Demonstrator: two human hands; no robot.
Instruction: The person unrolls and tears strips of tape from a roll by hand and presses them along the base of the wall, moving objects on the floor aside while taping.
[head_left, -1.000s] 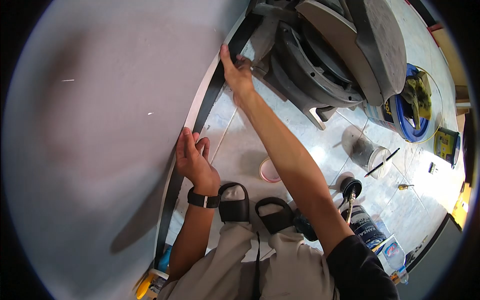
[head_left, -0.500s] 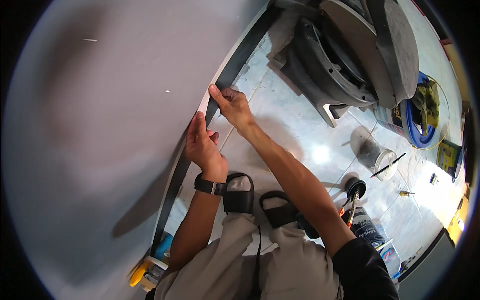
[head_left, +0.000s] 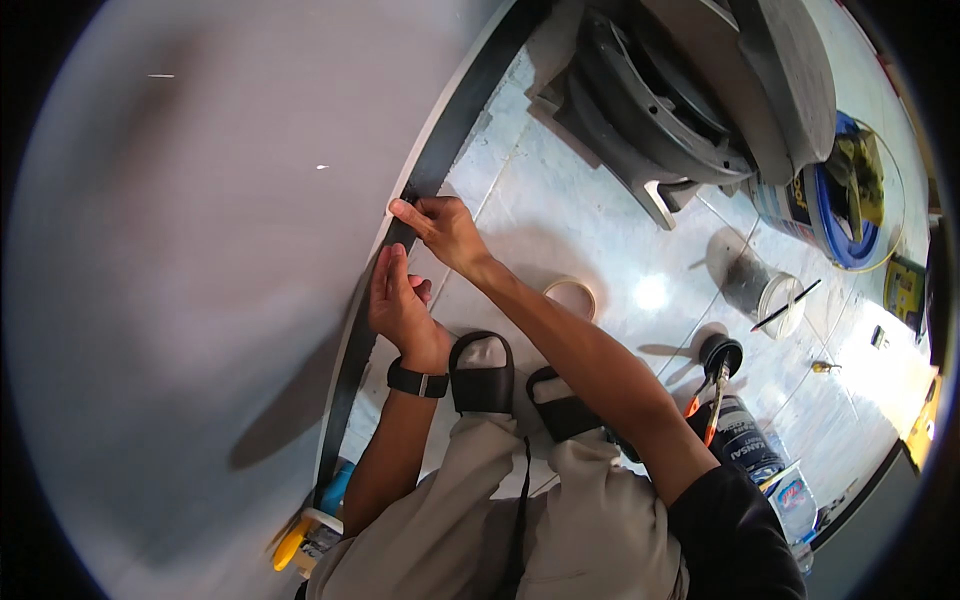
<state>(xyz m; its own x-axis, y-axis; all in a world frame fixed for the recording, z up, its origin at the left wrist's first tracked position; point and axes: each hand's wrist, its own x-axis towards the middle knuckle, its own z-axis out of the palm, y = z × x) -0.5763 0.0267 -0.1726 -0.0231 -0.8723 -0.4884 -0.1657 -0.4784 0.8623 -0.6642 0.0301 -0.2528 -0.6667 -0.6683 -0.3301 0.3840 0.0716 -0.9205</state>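
Note:
A large grey panel (head_left: 230,300) fills the left side, with a pale strip (head_left: 440,118) along its edge and a dark side face (head_left: 468,118) below. My right hand (head_left: 440,230) grips this edge, thumb on the pale strip and fingers curled against the dark side. Just nearer to me, my left hand (head_left: 405,310), below a black wristband (head_left: 416,380), rests against the same edge with its longer fingers stretched upward. Whether anything thin lies under its fingertips is hidden. A ring like a tape roll (head_left: 573,283) lies on the floor, partly behind my right forearm.
Grey moulded vehicle parts (head_left: 660,110) stand at the upper right. Beside them are a blue-rimmed bucket (head_left: 838,215) and a white tub (head_left: 785,300) with a pencil-like stick. A brush (head_left: 718,385), a dark paint can (head_left: 745,440) and a yellow-lidded container (head_left: 290,545) are nearer.
My right hand has slid down along the edge towards my left hand, which stays nearly in place. The pale strip between them looks flatter. The ring on the floor has come into view.

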